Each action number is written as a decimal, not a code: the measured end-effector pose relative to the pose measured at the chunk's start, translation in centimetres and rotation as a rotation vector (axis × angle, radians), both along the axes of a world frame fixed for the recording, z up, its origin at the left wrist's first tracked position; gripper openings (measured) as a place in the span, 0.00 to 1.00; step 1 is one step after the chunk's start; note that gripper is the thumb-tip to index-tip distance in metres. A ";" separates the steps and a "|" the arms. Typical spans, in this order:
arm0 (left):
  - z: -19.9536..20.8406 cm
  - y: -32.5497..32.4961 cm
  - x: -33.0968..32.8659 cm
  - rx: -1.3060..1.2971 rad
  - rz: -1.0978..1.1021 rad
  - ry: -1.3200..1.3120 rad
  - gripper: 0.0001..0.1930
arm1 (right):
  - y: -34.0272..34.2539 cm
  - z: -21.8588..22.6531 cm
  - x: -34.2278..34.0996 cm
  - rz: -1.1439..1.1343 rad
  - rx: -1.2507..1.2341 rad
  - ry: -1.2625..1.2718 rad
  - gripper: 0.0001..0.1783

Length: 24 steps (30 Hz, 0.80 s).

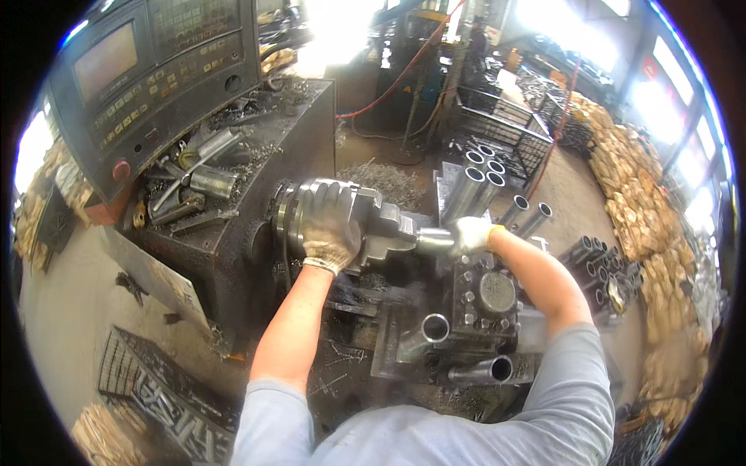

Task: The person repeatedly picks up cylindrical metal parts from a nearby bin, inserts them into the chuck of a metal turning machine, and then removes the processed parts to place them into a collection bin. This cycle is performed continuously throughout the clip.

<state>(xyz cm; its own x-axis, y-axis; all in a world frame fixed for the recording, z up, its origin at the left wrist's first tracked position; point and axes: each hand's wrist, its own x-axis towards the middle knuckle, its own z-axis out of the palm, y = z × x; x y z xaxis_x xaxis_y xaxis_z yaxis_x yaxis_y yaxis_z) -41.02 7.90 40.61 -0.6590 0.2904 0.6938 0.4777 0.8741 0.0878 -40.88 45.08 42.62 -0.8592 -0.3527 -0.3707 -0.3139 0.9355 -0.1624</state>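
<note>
At left, spreading the gloved left hand [332,221] over the lathe chuck [291,219], too blurred to tell whether gripping or merely touching. Further right, grasping the outer end of a short metal tube [435,241] with the gloved right hand [472,235], in line with the chuck. Probably mid-loading or mid-unloading; cannot tell which. Next, likely calls for holding the tube square and clear of the bolted tool block [496,292] just below.
</note>
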 end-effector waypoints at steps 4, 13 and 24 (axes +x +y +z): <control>-0.9 0.0 -1.1 -0.019 -0.001 -0.078 0.38 | -0.3 6.0 3.3 -0.087 0.467 0.254 0.19; 0.9 -0.7 12.5 0.578 -0.555 -0.475 0.42 | -11.6 14.3 24.9 -0.392 0.077 0.851 0.32; -10.7 0.6 27.0 1.624 -0.112 -1.725 0.23 | -16.1 -15.7 33.5 -0.645 -0.735 -0.257 0.41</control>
